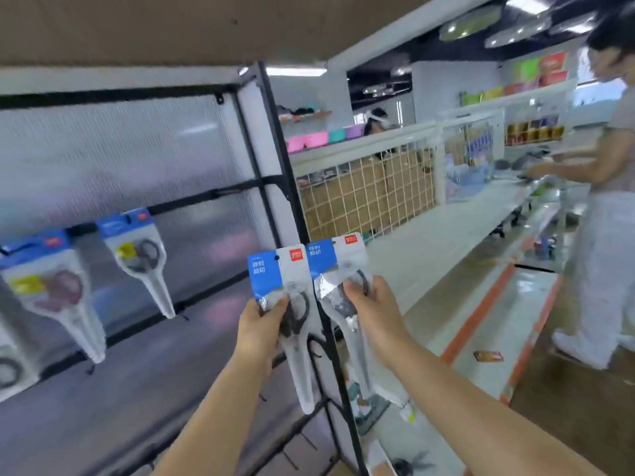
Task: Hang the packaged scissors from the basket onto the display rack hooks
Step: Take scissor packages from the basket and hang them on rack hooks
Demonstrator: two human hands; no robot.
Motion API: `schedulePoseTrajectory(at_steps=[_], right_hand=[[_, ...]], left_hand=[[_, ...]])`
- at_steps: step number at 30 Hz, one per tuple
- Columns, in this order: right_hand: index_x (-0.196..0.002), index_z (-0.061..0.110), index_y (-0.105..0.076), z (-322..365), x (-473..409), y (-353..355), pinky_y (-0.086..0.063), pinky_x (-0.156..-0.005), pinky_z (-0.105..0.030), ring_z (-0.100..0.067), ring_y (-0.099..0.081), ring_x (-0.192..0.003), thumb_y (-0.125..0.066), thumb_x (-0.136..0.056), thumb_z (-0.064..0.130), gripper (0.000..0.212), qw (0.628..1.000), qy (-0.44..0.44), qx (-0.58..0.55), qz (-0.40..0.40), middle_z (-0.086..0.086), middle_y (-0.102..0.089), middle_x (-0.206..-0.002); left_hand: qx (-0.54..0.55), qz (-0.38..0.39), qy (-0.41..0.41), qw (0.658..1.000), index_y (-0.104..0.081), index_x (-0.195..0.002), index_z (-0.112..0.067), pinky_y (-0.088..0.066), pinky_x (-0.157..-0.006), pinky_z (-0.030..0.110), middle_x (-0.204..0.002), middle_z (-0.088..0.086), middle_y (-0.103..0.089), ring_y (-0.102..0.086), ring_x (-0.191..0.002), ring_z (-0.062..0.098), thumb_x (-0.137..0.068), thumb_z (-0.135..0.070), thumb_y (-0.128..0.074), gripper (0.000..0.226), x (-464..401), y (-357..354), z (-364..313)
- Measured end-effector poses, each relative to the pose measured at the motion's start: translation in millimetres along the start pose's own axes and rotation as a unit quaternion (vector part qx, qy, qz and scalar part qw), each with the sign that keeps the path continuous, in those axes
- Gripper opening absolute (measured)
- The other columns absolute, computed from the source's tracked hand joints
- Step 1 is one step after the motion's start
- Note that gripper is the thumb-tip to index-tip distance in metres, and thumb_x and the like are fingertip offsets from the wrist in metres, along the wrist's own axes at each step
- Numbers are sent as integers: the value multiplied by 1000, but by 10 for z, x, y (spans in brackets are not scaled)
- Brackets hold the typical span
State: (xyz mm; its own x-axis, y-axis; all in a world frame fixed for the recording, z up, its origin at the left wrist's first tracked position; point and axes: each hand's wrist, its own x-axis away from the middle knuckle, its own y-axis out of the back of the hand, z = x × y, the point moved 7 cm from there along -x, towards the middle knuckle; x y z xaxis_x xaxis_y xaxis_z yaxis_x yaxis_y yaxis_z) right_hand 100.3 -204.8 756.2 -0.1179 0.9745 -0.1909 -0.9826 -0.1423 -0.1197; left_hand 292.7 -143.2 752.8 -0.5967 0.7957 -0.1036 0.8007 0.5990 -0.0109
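My left hand [263, 326] grips one packaged pair of scissors [275, 269] with a blue and white card top, held upright near the black post of the display rack [275, 139]. My right hand [371, 305] grips a second packaged pair of scissors [338, 255] just to its right. Two packs hang on the rack's translucent panel at the left: a hanging pack [144, 255] and, lower left, a larger-looking hanging pack [55, 286]. A third pack shows partly at the left edge [8, 369]. The basket is out of view.
A white wire-grid shelf unit [364, 197] stands behind the rack's post. A person [598, 187] in light clothes works at the long shelf on the right. Orange floor tape [477, 314] runs along the aisle. Small goods lie on the floor near the rack's foot [409, 462].
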Motion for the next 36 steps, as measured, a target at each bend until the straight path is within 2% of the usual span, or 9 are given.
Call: schedulePoseTrajectory(at_steps=[4,8,10,14,20,22,24,29,36], right_hand=[[-81,18,-44,484,183,-703,-38,-59,-23,-15,-53,-74,-55,-94,24,18,997,31,-7,76,0,-51,-79],[-97,10,-53,659,358,-1337,-42,-62,-24,-19,-58,-84,-56,-94,24,15,989,27,-33,139,-9,-60,-94],[-105,10,-55,688,420,-1647,-48,-70,-26,-21,-62,-92,-57,-93,23,18,984,16,-51,170,-10,-63,-104],[-92,18,-53,755,508,-2191,-49,-84,-36,-24,-62,-98,-59,-92,22,8,975,27,-48,217,-13,-63,-107],[-95,16,-55,959,462,-2737,-49,-71,-23,-13,-62,-88,-59,-92,21,7,965,69,-55,248,-6,-64,-102],[-96,14,-57,999,408,-2803,-51,-75,-28,-16,-63,-90,-60,-91,19,8,966,80,-61,237,-7,-65,-100],[-95,12,-57,1003,324,-2839,-52,-78,-33,-19,-63,-90,-60,-89,16,8,969,78,-64,224,-10,-65,-99],[-90,19,-55,1021,157,-2896,-45,-54,-7,-2,-58,-77,-58,-91,11,8,968,81,-77,227,7,-62,-88],[-104,2,-57,1001,-86,-3036,-42,-51,-4,-3,-55,-75,-61,-91,21,23,963,103,-43,247,-1,-61,-93]], left_hand=[[29,-64,-28,997,-60,-99,-11,-45,-78,33,-84,5,-63,-58,-76,19,-91,-13,-60,7,133,701,-463],[35,-123,-37,991,-58,-96,-9,-44,-69,29,-75,2,-59,-54,-68,16,-91,-12,-60,6,255,1374,-642],[47,-149,-32,987,-59,-93,-10,-47,-70,32,-80,7,-62,-57,-72,20,-90,-12,-61,4,283,1671,-675],[67,-174,-28,982,-62,-98,-9,-47,-80,36,-94,11,-67,-62,-84,23,-89,-12,-63,9,206,2133,-699],[59,-205,-55,975,-61,-95,-7,-48,-86,45,-109,20,-62,-62,-85,34,-89,-11,-63,7,-74,2513,-929],[49,-202,-66,976,-60,-98,-3,-49,-85,49,-95,19,-64,-62,-85,34,-91,-12,-61,12,-165,2541,-995],[52,-183,-73,979,-57,-90,-9,-50,-75,42,-77,10,-59,-59,-74,25,-91,-13,-61,5,-255,2527,-1000],[63,-150,-62,985,-57,-94,-10,-49,-90,53,-79,7,-61,-60,-89,31,-89,-15,-63,9,-501,2494,-903],[85,-159,-55,982,-59,-101,-9,-49,-91,56,-88,16,-65,-63,-87,36,-90,-18,-62,14,-764,2434,-926]])
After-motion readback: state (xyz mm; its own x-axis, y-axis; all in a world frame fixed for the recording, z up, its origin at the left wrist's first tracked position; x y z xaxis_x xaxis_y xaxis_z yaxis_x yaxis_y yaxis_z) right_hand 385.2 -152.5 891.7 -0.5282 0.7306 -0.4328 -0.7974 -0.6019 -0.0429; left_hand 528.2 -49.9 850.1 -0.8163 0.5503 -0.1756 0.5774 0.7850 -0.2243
